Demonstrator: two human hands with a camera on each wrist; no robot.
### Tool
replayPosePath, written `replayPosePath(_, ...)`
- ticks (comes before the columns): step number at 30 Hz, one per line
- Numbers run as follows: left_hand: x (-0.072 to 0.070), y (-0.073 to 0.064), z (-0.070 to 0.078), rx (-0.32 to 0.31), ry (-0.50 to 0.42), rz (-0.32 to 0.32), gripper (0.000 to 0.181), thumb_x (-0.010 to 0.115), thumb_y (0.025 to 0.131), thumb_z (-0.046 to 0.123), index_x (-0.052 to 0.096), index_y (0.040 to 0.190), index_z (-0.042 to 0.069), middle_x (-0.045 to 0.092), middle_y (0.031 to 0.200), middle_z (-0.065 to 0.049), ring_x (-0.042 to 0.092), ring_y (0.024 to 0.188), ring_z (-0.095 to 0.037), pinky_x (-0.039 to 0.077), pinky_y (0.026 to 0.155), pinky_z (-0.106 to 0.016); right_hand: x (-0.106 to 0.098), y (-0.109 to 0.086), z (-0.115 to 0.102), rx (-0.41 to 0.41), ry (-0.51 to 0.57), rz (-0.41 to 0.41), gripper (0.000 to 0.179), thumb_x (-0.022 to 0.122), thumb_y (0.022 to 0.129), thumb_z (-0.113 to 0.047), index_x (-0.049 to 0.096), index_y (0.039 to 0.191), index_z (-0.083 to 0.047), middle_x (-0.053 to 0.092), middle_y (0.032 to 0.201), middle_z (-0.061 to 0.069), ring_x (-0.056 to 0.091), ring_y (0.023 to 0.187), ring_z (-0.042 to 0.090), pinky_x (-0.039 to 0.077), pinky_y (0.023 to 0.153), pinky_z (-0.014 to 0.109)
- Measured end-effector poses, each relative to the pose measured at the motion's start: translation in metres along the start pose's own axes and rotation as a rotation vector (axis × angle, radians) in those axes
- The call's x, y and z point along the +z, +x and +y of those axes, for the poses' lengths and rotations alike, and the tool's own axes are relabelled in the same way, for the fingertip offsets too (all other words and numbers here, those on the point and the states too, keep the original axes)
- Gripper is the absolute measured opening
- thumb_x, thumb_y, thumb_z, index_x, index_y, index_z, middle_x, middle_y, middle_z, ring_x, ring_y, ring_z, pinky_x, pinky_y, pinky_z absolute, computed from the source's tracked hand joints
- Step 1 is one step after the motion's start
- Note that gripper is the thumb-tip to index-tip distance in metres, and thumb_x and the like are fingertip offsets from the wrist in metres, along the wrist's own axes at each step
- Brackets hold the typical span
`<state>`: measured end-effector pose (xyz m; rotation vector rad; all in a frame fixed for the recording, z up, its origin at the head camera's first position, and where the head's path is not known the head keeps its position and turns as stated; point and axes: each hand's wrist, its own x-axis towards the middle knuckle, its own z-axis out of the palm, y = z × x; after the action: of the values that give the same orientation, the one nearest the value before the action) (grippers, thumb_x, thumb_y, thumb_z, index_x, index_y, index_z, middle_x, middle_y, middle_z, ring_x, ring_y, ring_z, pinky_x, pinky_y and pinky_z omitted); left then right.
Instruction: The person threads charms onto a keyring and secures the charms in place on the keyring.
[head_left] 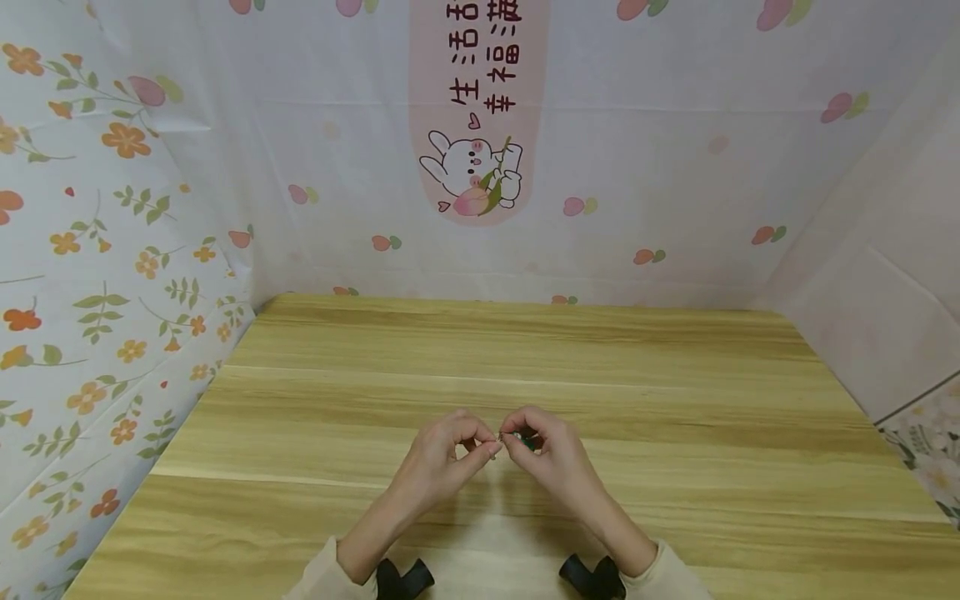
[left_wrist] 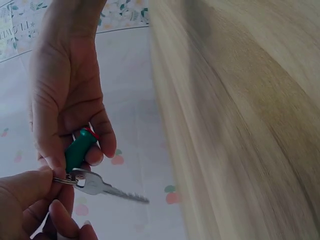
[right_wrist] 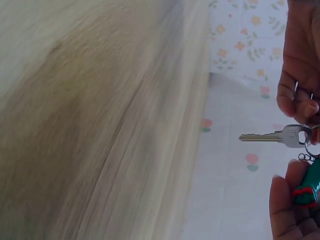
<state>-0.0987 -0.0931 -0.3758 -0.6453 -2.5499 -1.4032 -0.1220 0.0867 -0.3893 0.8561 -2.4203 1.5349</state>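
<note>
Over the wooden table, both hands meet at a small keychain. My left hand (head_left: 438,454) pinches the metal split ring (left_wrist: 64,180) between thumb and finger. From that ring a silver key (right_wrist: 289,136) points outward with its toothed blade free. My right hand (head_left: 561,458) holds a glossy green charm (left_wrist: 77,151) with a red edge, its fingers curled about it. A short chain (right_wrist: 306,157) shows by the charm in the right wrist view. Fingers cover part of the ring and charm, so the charm's full shape is hidden.
The wood-grain table (head_left: 450,350) extends around the hands. A white fruit-print cloth (head_left: 337,150) hangs behind it, with a flowered cloth (head_left: 127,275) on the left. Black wrist-worn mounts (head_left: 405,578) show below both forearms.
</note>
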Motion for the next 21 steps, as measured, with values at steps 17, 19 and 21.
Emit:
replayPosePath(17, -0.0004, -0.0011, -0.0015, -0.003, -0.071, -0.05, 0.008, 0.069, 0.085, 0.013, 0.069, 0.077, 0.013, 0.065, 0.09, 0.002, 0.055, 0.074, -0.006, 0.047, 0.058, -0.021, -0.0001, -0.002, -0.0007, -0.162, -0.048, 0.029, 0.019, 0.065, 0.081, 0.007, 0.064, 0.083, -0.012, 0.064, 0.079, -0.002, 0.051, 0.067, 0.002, 0.046, 0.056, 0.02)
replayPosePath(19, 0.0003, -0.001, -0.0015, -0.018, -0.063, -0.043, 0.009, 0.069, 0.086, 0.014, 0.069, 0.077, 0.013, 0.065, 0.089, 0.002, 0.055, 0.073, -0.006, 0.046, 0.055, -0.021, 0.0005, -0.0025, -0.0005, -0.196, -0.085, 0.045, 0.021, 0.066, 0.08, 0.008, 0.064, 0.083, -0.012, 0.063, 0.08, -0.003, 0.05, 0.067, 0.002, 0.047, 0.057, 0.02)
replayPosePath(21, 0.0008, -0.0012, -0.0014, -0.027, -0.048, -0.026, 0.009, 0.069, 0.085, 0.014, 0.069, 0.077, 0.014, 0.065, 0.089, 0.003, 0.055, 0.072, -0.005, 0.044, 0.052, -0.02, 0.0002, -0.0026, -0.0005, -0.161, -0.072, 0.04, 0.021, 0.066, 0.08, 0.008, 0.064, 0.083, -0.012, 0.064, 0.08, -0.003, 0.051, 0.068, 0.002, 0.047, 0.057, 0.021)
